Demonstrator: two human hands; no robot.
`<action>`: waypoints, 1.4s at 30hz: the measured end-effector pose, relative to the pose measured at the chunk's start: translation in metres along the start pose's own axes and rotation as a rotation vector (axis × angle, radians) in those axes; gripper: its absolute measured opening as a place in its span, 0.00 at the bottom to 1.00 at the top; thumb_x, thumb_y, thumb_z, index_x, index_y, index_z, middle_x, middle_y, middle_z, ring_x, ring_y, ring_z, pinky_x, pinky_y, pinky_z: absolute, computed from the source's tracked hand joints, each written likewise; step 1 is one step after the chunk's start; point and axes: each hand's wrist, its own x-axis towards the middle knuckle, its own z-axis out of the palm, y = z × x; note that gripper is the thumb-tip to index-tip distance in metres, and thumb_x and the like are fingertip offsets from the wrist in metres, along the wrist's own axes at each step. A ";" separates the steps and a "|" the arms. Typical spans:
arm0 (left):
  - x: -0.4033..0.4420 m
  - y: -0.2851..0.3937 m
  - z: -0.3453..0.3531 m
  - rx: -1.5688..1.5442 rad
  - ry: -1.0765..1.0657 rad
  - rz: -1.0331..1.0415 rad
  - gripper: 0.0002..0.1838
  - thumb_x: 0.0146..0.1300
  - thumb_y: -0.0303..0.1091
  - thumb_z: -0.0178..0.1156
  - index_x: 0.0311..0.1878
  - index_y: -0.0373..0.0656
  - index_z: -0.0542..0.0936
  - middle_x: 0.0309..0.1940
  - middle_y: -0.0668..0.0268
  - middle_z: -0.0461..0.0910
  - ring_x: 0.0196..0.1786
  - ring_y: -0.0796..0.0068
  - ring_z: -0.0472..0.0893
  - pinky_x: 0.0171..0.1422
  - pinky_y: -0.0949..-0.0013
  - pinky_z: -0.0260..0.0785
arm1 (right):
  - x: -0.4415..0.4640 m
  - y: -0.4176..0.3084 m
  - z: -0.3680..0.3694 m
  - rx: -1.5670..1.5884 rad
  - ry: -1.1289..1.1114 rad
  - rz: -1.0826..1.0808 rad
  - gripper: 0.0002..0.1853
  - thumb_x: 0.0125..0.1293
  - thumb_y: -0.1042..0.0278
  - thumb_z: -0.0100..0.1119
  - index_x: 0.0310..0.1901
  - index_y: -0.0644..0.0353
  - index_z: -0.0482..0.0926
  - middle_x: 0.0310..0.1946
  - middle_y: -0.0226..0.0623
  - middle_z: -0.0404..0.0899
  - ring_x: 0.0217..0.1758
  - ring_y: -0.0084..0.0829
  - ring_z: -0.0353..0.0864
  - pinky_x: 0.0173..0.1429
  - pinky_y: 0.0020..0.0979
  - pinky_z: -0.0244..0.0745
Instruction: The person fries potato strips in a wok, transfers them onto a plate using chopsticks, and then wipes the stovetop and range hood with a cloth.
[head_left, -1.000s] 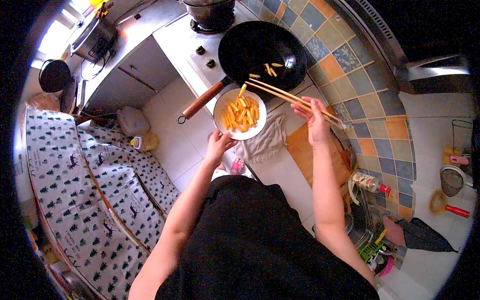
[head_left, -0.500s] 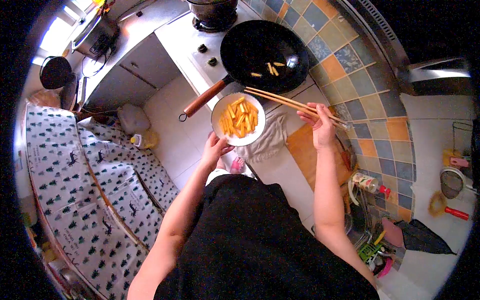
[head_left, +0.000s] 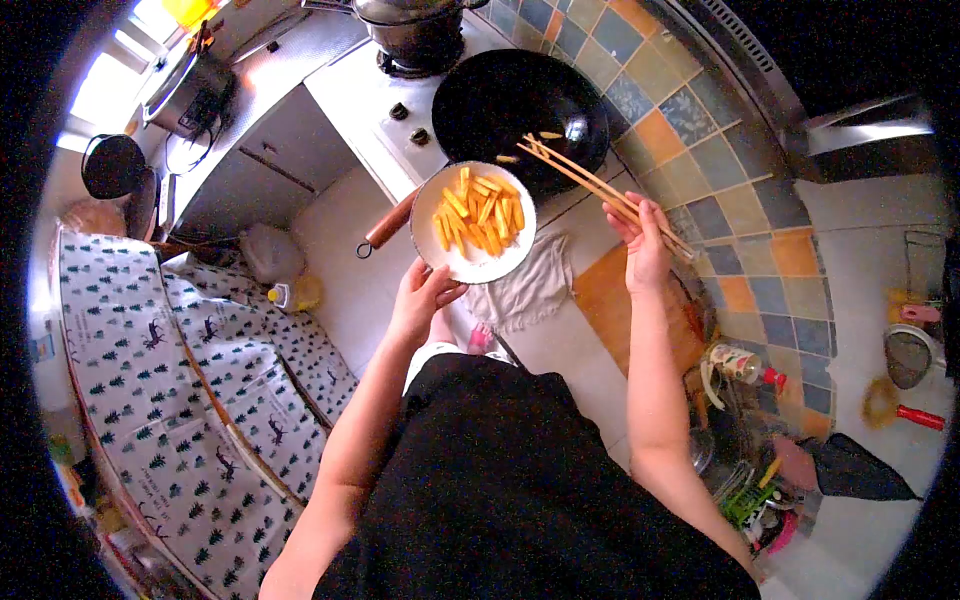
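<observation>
My left hand (head_left: 427,297) grips the near rim of a white plate (head_left: 478,268), which carries a heap of golden fries (head_left: 486,213). The plate is held up in front of the wok's wooden handle (head_left: 390,228) and hides part of it. In my right hand (head_left: 645,245) is a pair of wooden chopsticks (head_left: 585,177), closed around their upper part. Their tips reach over the black wok (head_left: 490,110) on the stove, close to a few fries (head_left: 549,135) lying inside it. Whether the tips touch any of them I cannot tell.
A dark pot (head_left: 420,35) stands on the burner behind the wok. Tiled wall (head_left: 690,170) runs along the right, with a wooden board (head_left: 635,310) and a cloth (head_left: 525,290) on the counter. At left is a table under a patterned cover (head_left: 230,370).
The chopstick tips have moved up from beside the plate to over the wok. The plate has risen slightly nearer the wok, and fewer fries show in the wok.
</observation>
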 end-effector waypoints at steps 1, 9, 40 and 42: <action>0.000 -0.003 -0.003 -0.004 0.006 0.000 0.15 0.65 0.32 0.50 0.52 0.38 0.67 0.42 0.59 0.76 0.42 0.66 0.80 0.46 0.67 0.76 | 0.002 0.004 -0.003 -0.006 -0.001 0.001 0.15 0.69 0.59 0.46 0.45 0.64 0.72 0.40 0.42 0.78 0.41 0.35 0.81 0.45 0.29 0.78; -0.001 -0.016 -0.025 0.057 0.082 -0.042 0.18 0.66 0.31 0.48 0.57 0.38 0.65 0.45 0.60 0.74 0.46 0.71 0.77 0.49 0.71 0.75 | 0.026 0.054 -0.016 -0.222 0.005 -0.105 0.15 0.69 0.59 0.47 0.45 0.63 0.73 0.38 0.39 0.78 0.38 0.31 0.81 0.43 0.27 0.76; 0.002 -0.040 -0.021 0.019 0.002 -0.098 0.19 0.67 0.31 0.48 0.59 0.39 0.64 0.45 0.58 0.72 0.44 0.69 0.78 0.50 0.69 0.75 | 0.075 0.064 0.006 -0.446 -0.087 -0.177 0.15 0.70 0.60 0.44 0.40 0.66 0.71 0.35 0.41 0.79 0.34 0.30 0.83 0.35 0.24 0.78; 0.002 -0.042 -0.023 0.027 0.003 -0.105 0.19 0.67 0.31 0.48 0.60 0.39 0.64 0.46 0.58 0.72 0.44 0.69 0.78 0.50 0.69 0.75 | 0.074 0.064 0.007 -0.358 -0.083 -0.127 0.16 0.70 0.59 0.44 0.40 0.66 0.72 0.35 0.42 0.79 0.34 0.32 0.83 0.36 0.25 0.79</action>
